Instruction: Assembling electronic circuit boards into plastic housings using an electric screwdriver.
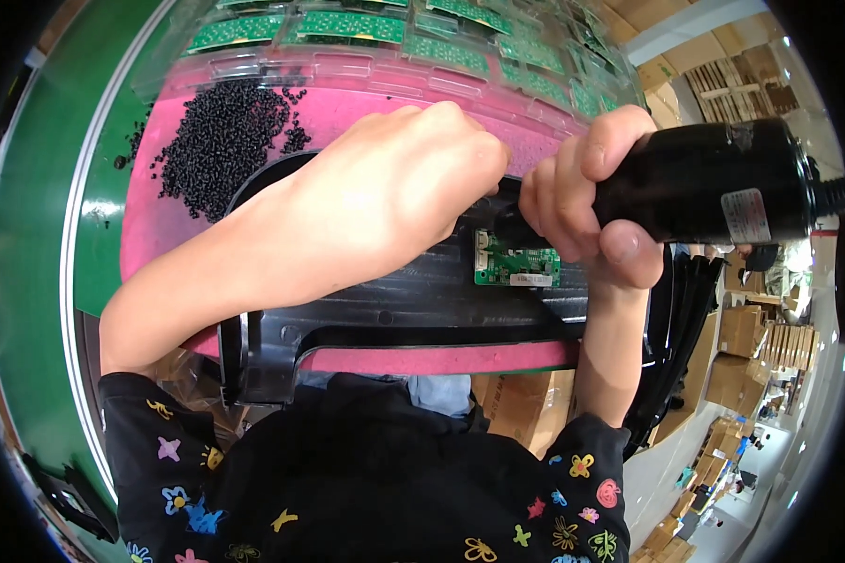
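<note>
A: Head view: the right hand (587, 202) is clenched around a black power screwdriver (704, 188), its nose down near a small green circuit board (516, 266). That board sits in a black plastic panel (394, 300), which lies on a pink mat (347, 117) on the tabletop.

B: And the left hand (394, 192)?

A: It lies knuckles-up on the panel, fingers curled under. I cannot tell whether its grip closes on anything or just presses down.

B: How will these handle?

A: I judge the screwdriver fairly heavy and rigid, best held around its barrel as it is. The panel looks stiff but light, so it may slide unless pinned. The board seems fragile; take it by its edges.

B: Anything hidden?

A: The screwdriver tip is behind the fingers. The black pellets (221, 141) are too small to identify, and the clear trays of green boards (441, 42) are cut off at the top.
</note>
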Demonstrator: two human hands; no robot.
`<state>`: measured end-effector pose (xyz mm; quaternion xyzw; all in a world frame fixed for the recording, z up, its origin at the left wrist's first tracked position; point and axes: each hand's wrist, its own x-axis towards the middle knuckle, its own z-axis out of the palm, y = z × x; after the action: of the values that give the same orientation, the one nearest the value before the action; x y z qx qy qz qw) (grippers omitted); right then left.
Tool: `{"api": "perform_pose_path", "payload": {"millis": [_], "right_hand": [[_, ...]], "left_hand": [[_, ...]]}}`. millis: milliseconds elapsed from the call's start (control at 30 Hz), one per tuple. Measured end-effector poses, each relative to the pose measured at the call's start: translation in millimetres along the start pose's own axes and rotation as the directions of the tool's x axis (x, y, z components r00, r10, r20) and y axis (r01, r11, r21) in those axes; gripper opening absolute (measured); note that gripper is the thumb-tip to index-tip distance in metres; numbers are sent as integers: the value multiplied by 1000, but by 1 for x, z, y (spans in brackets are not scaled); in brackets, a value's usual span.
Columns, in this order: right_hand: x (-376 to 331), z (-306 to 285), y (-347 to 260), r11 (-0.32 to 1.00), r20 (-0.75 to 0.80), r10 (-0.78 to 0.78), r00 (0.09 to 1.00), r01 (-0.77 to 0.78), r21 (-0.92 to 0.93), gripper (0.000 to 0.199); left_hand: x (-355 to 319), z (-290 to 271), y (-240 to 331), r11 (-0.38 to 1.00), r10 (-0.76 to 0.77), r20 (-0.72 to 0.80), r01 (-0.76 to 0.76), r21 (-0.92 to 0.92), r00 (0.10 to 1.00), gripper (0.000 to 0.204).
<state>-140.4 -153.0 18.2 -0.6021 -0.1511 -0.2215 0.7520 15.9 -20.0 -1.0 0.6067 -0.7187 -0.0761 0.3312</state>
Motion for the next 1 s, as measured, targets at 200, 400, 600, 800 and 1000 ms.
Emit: {"api": "perform_pose_path", "payload": {"millis": [200, 400, 600, 800, 1000], "right_hand": [[0, -7, 1, 1000, -159, -4, 987, 4, 2, 31], [-5, -4, 2, 1000, -178, -10, 984, 6, -26, 27], [8, 2, 0, 976, -219, 92, 971, -132, -176, 30], [-6, 7, -2, 964, -292, 26, 956, -102, -247, 30], [-25, 33, -21, 964, -356, -204, 912, 125, -233, 28]], "left_hand": [[3, 5, 2, 997, -34, 112, 42, -69, 993, 15], [6, 5, 6, 997, -73, 173, 79, -26, 982, 14], [10, 5, 5, 993, -84, 178, 96, -61, 980, 13], [10, 3, 9, 994, -60, 202, 76, -74, 977, 13], [10, 1, 18, 994, 4, 239, 22, -108, 971, 15]]}}
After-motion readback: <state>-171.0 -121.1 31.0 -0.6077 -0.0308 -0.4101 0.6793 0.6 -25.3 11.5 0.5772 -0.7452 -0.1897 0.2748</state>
